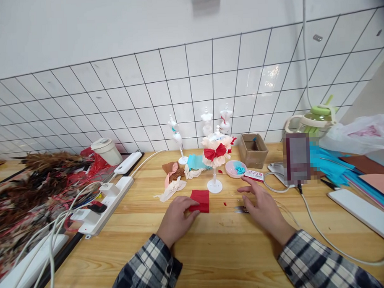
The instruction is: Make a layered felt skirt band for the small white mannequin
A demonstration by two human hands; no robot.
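Note:
My left hand (178,216) rests at the left edge of a square of red crepe paper (202,201) on the table, its bent fingers and thumb holding that edge. My right hand (261,204) hovers open with fingers apart, holding nothing. Beneath its fingers lies a pair of small scissors (240,209), partly hidden. Just behind the red paper stands a white miniature dress form (215,185) on a round base, dressed in ruffled cream paper with a red bow (215,152). A tiny red scrap (224,203) lies between my hands.
More small dress forms (207,122) stand by the tiled wall. Brown, cream and blue paper pieces (173,188) lie left of centre. A pink bowl (232,169), cardboard box (253,152) and phone (298,157) with cables are rightward. A power strip (107,205) and feathers (39,187) lie left.

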